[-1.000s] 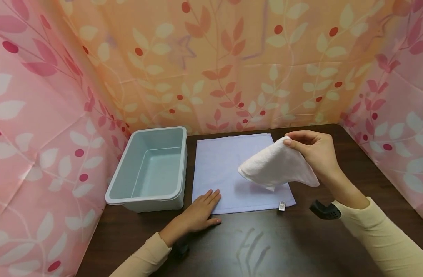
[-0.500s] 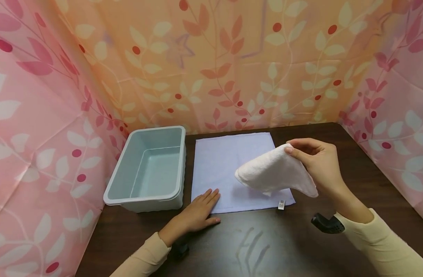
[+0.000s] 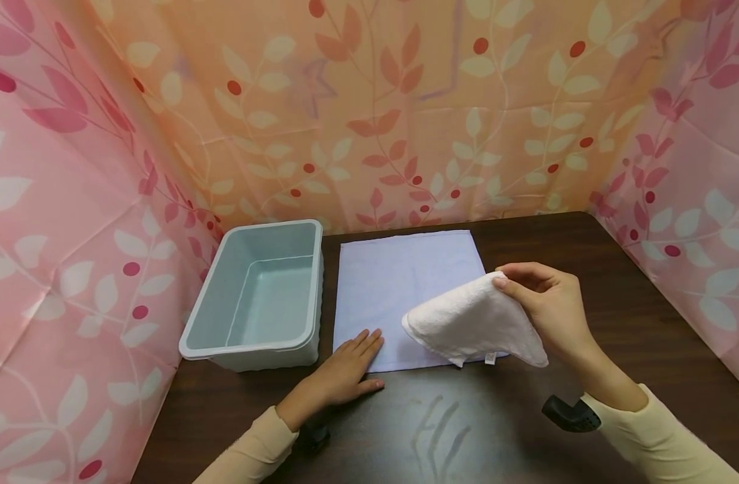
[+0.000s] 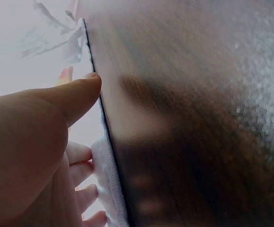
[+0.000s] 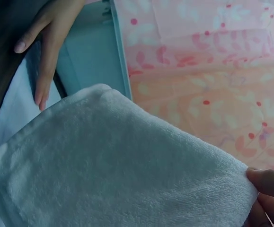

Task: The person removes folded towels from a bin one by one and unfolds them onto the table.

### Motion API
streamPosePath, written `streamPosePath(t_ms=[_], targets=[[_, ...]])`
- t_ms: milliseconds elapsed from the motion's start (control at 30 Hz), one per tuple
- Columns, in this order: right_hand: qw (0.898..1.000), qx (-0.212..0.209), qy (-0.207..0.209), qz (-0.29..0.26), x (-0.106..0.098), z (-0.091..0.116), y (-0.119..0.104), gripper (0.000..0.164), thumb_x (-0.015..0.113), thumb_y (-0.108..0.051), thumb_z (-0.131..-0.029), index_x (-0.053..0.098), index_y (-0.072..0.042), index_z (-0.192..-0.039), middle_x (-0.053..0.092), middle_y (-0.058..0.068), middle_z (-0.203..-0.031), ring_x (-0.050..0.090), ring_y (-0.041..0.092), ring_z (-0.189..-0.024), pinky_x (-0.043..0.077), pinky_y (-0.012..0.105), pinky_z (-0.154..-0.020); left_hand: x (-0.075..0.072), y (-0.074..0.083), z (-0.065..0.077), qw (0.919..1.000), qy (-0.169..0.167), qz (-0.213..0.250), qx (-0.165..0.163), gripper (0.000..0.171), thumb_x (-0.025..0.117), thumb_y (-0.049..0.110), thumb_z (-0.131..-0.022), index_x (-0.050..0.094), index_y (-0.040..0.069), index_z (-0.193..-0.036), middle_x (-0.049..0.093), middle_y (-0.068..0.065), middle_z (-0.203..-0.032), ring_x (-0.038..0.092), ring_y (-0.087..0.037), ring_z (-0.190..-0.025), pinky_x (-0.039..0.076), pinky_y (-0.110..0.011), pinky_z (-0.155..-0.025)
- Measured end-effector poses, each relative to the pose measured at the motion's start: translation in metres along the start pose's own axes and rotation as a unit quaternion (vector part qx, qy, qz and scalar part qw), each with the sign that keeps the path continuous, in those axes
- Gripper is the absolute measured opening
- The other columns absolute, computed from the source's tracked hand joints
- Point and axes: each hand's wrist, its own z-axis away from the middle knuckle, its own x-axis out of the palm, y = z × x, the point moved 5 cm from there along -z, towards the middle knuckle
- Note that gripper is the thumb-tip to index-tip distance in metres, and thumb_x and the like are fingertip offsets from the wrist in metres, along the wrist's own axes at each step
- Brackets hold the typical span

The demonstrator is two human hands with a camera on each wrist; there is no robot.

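Between thumb and fingers my right hand (image 3: 547, 299) pinches a small white towel (image 3: 475, 319) by its upper corner. The towel hangs in a loose fold over the near right part of a lavender towel (image 3: 400, 275), which lies spread on the table. In the right wrist view the white towel (image 5: 122, 156) shows its fuzzy face, with the pinching fingertips (image 5: 267, 182) at its right corner. My left hand (image 3: 339, 373) rests with straight fingers on the lavender towel's near left corner, its thumb out over the bare wood. A small white label (image 3: 490, 358) shows at the lavender towel's near edge.
A grey-blue plastic tub (image 3: 313, 336) stands left of the lavender towel, with nothing seen inside. Floral curtains (image 3: 406, 134) close off the back and both sides of the dark wooden table (image 3: 406, 430). Streaky marks show on the wood in front.
My right hand has lowered the white towel toward me and a little to the left, so it now overlaps the lavender towel's near edge. My left hand has stayed in place.
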Motion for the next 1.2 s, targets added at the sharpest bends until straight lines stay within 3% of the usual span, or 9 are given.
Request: streamPosePath(t_ms=[500,767,1000,1200], targets=[[0.998,0.033,0.047,0.013,-0.027,-0.030,0.046,0.038,0.081,-0.012,-0.081,0.069,0.011,-0.109,0.076,-0.014,-0.082,0.066,0.000,-0.069,0.053,0.015,-0.058,0.000,0.001,0.000,0.9999,-0.008,0.006,-0.001,0.079,0.059,0.048,-0.096,0.027,0.008,-0.157,0.022,-0.008,-0.166,0.020,-0.030,-0.155,0.028,-0.051,-0.121],[0.995,0.061,0.035,0.077,-0.047,-0.055,0.082,0.034,0.079,-0.016,-0.084,0.070,0.003,-0.110,0.071,-0.020,-0.080,0.063,-0.004,-0.071,0.053,0.012,-0.062,-0.001,0.001,0.002,0.9999,-0.005,0.010,0.004,0.081,0.059,0.049,-0.096,0.026,0.007,-0.157,0.022,-0.009,-0.167,0.020,-0.031,-0.155,0.028,-0.053,-0.121],[0.984,0.103,0.020,0.147,-0.067,-0.078,0.116,0.041,0.074,-0.026,-0.090,0.065,0.005,-0.116,0.066,-0.026,-0.076,0.061,-0.007,-0.070,0.054,0.014,-0.062,-0.001,0.002,0.002,1.0000,0.002,0.002,0.006,0.080,0.060,0.047,-0.096,0.027,0.006,-0.156,0.023,-0.009,-0.166,0.021,-0.030,-0.154,0.029,-0.052,-0.120],[0.963,0.127,-0.001,0.236,-0.080,-0.093,0.141,0.045,0.071,-0.032,-0.092,0.065,0.005,-0.116,0.060,-0.029,-0.072,0.058,-0.006,-0.069,0.056,0.020,-0.063,0.001,0.000,0.001,1.0000,0.004,-0.005,0.006,0.080,0.059,0.048,-0.096,0.027,0.007,-0.156,0.023,-0.008,-0.166,0.021,-0.030,-0.154,0.029,-0.051,-0.121]])
